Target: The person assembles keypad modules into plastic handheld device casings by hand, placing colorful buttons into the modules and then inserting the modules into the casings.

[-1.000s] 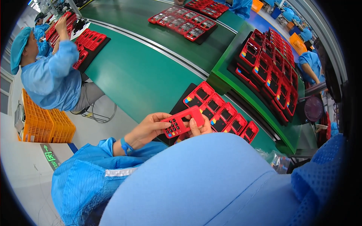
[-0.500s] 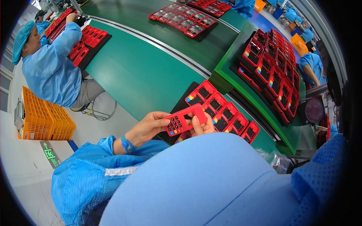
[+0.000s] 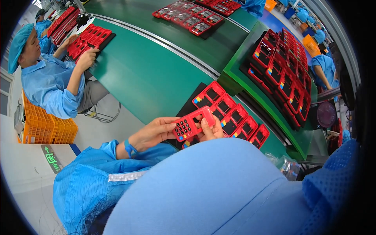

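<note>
Between both my hands is a red device housing (image 3: 188, 127) with black keys and an open window at its upper end. My left hand (image 3: 158, 131) grips the keypad end, thumb along the edge. At the window end, my right hand (image 3: 211, 131) pinches the housing with its thumb on the front; its other fingers are mostly hidden. Below and beyond them, a black tray (image 3: 190, 105) holds several red housings (image 3: 224, 106) with dark windows and coloured patches. My cap brim covers the near part of the view, including my right forearm.
Stacked trays of red housings (image 3: 280, 70) stand on a green raised shelf (image 3: 231, 74) to the right. A conveyor (image 3: 137, 19) carries another loaded tray (image 3: 188, 17). At left, a co-worker (image 3: 51, 78) sits by orange crates (image 3: 49, 125). Clear plastic bags (image 3: 290, 168) lie near right.
The housing has tilted slightly in my hands, which keep their grip. The co-worker at left has lowered a raised arm and now has both hands at a tray. The conveyor tray has shifted slightly left.
</note>
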Demonstrator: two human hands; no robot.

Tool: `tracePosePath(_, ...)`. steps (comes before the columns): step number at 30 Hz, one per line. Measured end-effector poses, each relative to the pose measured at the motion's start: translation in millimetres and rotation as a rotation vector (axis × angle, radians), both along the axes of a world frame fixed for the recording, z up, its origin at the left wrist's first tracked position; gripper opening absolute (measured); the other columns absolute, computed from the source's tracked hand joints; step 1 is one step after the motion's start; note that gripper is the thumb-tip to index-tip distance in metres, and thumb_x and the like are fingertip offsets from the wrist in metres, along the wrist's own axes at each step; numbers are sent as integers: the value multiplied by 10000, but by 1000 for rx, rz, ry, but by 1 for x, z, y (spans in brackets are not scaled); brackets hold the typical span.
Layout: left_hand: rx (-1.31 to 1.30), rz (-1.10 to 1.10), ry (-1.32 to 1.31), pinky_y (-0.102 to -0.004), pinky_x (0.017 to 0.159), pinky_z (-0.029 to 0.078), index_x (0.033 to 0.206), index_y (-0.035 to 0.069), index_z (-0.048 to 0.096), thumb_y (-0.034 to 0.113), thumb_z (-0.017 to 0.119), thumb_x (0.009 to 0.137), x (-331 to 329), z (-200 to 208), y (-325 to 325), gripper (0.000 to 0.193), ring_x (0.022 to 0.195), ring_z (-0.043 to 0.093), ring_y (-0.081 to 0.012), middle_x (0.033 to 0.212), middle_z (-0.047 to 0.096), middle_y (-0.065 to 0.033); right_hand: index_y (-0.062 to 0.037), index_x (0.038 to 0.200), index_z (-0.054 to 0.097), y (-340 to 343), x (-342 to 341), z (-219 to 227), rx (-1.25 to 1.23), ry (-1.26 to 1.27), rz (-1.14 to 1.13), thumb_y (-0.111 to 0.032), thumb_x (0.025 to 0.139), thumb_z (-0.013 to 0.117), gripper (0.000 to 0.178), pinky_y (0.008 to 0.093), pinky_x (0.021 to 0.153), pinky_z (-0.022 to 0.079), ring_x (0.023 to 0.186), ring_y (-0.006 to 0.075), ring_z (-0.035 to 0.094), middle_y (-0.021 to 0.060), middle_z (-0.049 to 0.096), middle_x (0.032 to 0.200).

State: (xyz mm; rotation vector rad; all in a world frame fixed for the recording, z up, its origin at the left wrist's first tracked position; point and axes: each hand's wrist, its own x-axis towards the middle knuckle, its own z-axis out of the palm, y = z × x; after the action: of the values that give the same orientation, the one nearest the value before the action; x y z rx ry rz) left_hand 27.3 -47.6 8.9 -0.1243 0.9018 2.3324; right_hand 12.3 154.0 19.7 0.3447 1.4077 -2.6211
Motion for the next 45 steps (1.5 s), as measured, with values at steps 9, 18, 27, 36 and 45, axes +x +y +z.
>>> tracePosePath(9,66,-71,65,-403,1077,506,1465,-50,432,263,591,1042,-1,-13,-9,549,1261,605,-235,1377,596,-159,-15,1252,558,1,1,-7,-20,-10,44,-132,1016,622,271,314,795,596,924,168,713,113,693,1116)
tracePosePath(18,8,50,57,-404,1108,479,1464,-45,451,245,609,1031,16,-20,-4,544,1284,586,-227,1397,588,-151,-7,1329,535,0,3,-8,13,-32,67,-162,1031,608,343,315,843,583,974,180,710,125,684,1175)
tracePosePath(27,-1066,159,920,-359,966,538,1423,-56,507,67,656,945,38,-10,-23,515,1146,662,-271,1330,649,-176,11,1227,659,51,48,-6,1069,577,-116,-171,1017,609,282,376,975,537,1093,236,683,136,697,1207)
tracePosePath(36,-1598,197,1632,-399,909,577,1220,-35,667,59,744,787,37,-58,9,450,1162,678,-318,1241,695,-193,-43,1091,694,13,92,-56,1939,977,-5,-273,886,694,308,485,997,507,1088,248,675,107,701,1111)
tracePosePath(45,-1482,193,1624,-467,982,494,1269,37,663,244,784,799,35,-33,15,528,1247,576,-286,1366,631,-118,-19,1094,680,15,82,-54,1945,905,55,-247,855,745,337,460,1024,488,1020,273,689,150,692,1090)
